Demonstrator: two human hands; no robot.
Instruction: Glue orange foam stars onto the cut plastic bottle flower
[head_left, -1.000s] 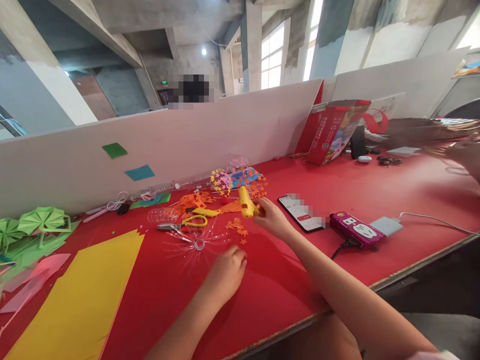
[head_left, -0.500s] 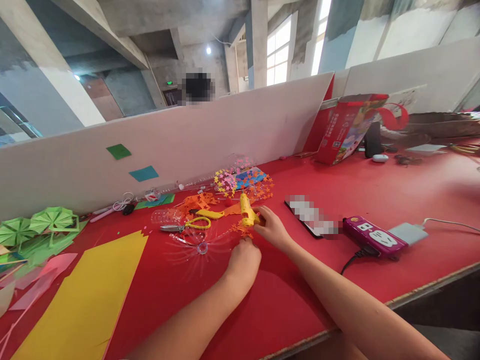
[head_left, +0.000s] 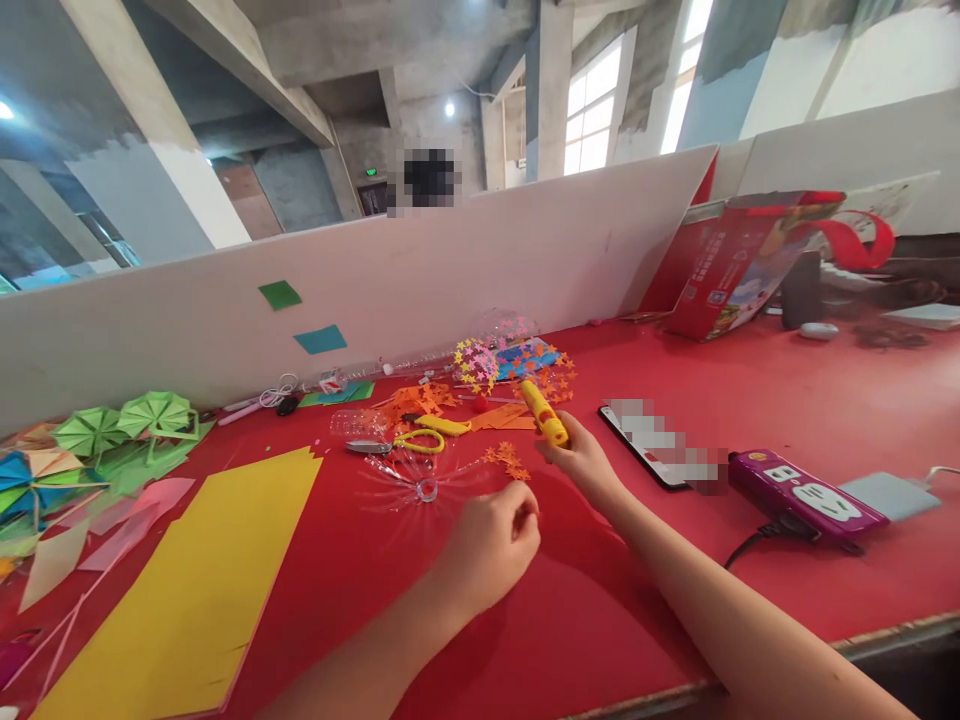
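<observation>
My right hand (head_left: 581, 455) grips a yellow hot glue gun (head_left: 543, 412), raised a little above the red table. Closer to me, my left hand (head_left: 495, 535) is closed in a pinch; what its fingertips hold, if anything, is hidden. Just beyond it lies a small pile of orange paper stars (head_left: 507, 458). To the left, a clear plastic bottle piece cut into splayed strips (head_left: 426, 489) rests on the table. Yellow-handled scissors (head_left: 420, 441) lie behind it, beside a yellow utility knife (head_left: 444, 425). Farther back stands clear plastic decorated with yellow, pink and orange stars (head_left: 480, 366).
Yellow paper sheets (head_left: 180, 590) and green folded-paper umbrellas (head_left: 154, 412) lie left. A phone (head_left: 645, 450) and a purple power strip (head_left: 806, 495) with a cord are at right. A red box (head_left: 739, 265) stands near the white partition (head_left: 450, 255). A person's blurred head shows beyond it.
My right hand has lifted and tilted the glue gun, moving it right. My left hand has drawn back from the orange stars towards me. The view has shifted slightly left.
</observation>
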